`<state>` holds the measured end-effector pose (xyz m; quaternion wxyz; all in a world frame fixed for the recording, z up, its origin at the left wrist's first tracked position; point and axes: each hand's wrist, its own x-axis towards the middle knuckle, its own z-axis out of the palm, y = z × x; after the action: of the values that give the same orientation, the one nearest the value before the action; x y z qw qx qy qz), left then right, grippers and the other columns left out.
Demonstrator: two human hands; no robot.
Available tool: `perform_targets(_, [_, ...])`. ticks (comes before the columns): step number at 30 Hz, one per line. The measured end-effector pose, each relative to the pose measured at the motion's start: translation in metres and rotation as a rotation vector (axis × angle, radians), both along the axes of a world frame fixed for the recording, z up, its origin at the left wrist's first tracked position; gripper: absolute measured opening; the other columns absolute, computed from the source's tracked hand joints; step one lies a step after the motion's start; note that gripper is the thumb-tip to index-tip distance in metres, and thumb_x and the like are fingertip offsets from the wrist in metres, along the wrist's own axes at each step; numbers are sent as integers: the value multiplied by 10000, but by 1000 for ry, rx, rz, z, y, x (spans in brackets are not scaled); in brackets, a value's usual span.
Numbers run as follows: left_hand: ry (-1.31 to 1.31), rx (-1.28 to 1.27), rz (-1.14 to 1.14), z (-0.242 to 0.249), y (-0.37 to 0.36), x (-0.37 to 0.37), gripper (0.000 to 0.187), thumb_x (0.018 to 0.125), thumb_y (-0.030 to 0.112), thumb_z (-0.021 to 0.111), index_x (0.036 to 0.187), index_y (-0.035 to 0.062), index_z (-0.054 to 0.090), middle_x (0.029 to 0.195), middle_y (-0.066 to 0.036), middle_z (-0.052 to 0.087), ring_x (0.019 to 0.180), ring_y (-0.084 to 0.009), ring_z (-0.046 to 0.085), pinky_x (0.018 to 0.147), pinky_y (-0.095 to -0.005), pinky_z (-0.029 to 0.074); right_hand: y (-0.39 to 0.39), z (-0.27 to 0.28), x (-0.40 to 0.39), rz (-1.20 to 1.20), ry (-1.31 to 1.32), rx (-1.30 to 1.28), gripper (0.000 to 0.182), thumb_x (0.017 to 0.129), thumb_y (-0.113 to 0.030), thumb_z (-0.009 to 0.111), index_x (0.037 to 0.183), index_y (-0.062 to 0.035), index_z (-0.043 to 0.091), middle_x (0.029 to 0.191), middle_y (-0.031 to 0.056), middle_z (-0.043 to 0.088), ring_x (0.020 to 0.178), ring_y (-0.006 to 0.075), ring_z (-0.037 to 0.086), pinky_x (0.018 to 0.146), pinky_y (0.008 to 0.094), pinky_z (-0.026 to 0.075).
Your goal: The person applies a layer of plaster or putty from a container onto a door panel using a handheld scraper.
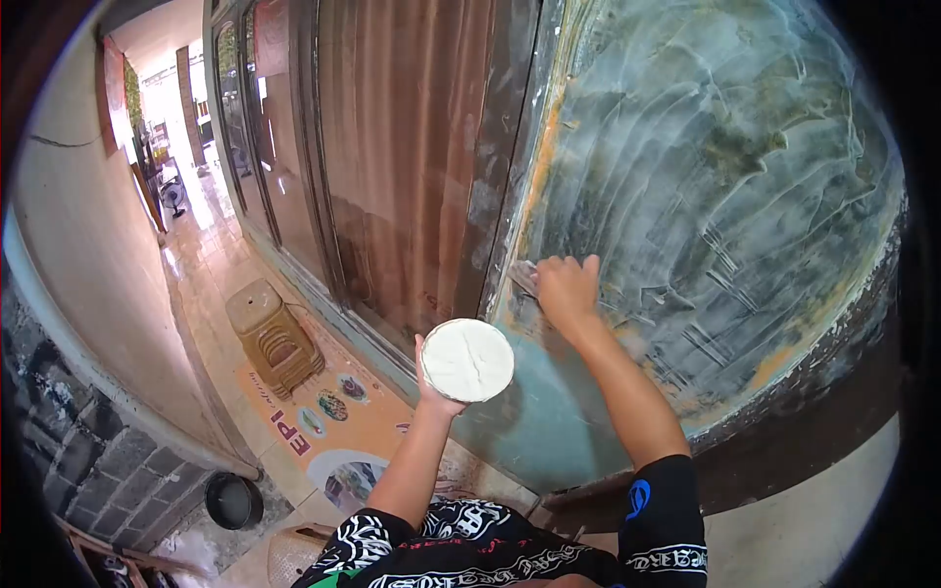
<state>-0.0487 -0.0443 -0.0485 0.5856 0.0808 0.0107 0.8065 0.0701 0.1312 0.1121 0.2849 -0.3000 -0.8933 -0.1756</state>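
Note:
My left hand (433, 394) is wrapped round the side of a round tub of white putty (468, 359), holding it up in front of my body. The putty's surface is nearly level with the rim and has a crease across it. To the right, my right hand (569, 292) is closed on a putty knife (523, 277), mostly covered by the fingers. Its blade lies against the left edge of the wall panel (676, 225), whose grey-green surface carries streaky white smears and orange-brown patches along its edges.
Left of the panel stands a glazed door frame (328, 147) with a brown curtain (402, 147) behind it. A tan plastic stool (274, 333) stands on the tiled floor near a printed banner (304, 412). A black bucket (233, 501) sits beside a block wall (108, 470).

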Motion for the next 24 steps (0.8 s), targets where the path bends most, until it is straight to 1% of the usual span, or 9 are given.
perform_targets(2, [-26,-15,14,-2,-3,-6,853,881,743,414,1418,85,494,1439,-178,507,1289,-445,492,1062,-678,355,6,4,-10,8,-129,277,154,886,-236,616,818,-125,698,850,52,692,838,257,619,798,475,351])
perform_targets(3, [18,-20,50,10,-10,-3,842,898,745,392,1372,63,532,1373,-159,570,1226,-387,564,1055,-542,438,7,14,-13,14,-125,283,154,886,-236,616,818,-125,698,850,52,692,838,257,619,798,475,351])
perform_targets(5, [16,-20,66,9,-14,-7,840,898,744,394,1371,64,534,1372,-158,570,1226,-391,563,1054,-545,437,2,41,-8,33,57,215,155,888,-221,614,818,-115,702,851,51,693,849,263,606,804,476,348])
perform_targets(8, [3,23,57,3,-20,-12,833,897,741,401,1374,71,533,1374,-161,568,1225,-404,560,1052,-553,435,-14,52,0,38,57,131,155,889,-212,613,824,-107,705,857,53,696,864,260,603,809,471,348])
perform_targets(11, [-16,-31,57,2,-23,-14,825,894,739,410,1375,81,538,1365,-159,576,1218,-399,566,1043,-555,442,-16,7,-1,47,-117,146,142,879,-212,615,812,-117,697,846,43,689,879,250,592,801,466,346])
perform_targets(14, [-11,-14,69,-4,-20,-15,825,890,741,416,1367,82,547,1353,-154,586,1217,-393,568,1039,-554,447,-2,3,-4,68,-204,249,132,875,-202,609,804,-128,691,832,26,677,891,238,577,797,464,349])
perform_targets(20, [0,12,57,-1,-20,-14,802,899,726,418,1351,79,561,1357,-150,585,1232,-385,562,1057,-551,431,-26,64,17,94,87,158,158,886,-252,618,828,-127,694,863,27,684,920,241,559,782,480,335])
perform_targets(22, [-18,12,55,-3,-21,-13,805,901,726,414,1358,78,554,1364,-152,580,1237,-386,558,1068,-553,419,-28,27,10,106,27,145,152,878,-245,621,819,-132,704,865,29,686,930,240,556,794,484,341])
perform_targets(24, [-5,-1,44,-4,-22,-11,814,896,731,417,1367,79,546,1370,-157,574,1238,-392,555,1067,-556,419,-21,-19,2,147,-241,156,122,837,-216,632,806,-129,712,835,30,677,935,239,553,815,487,348])
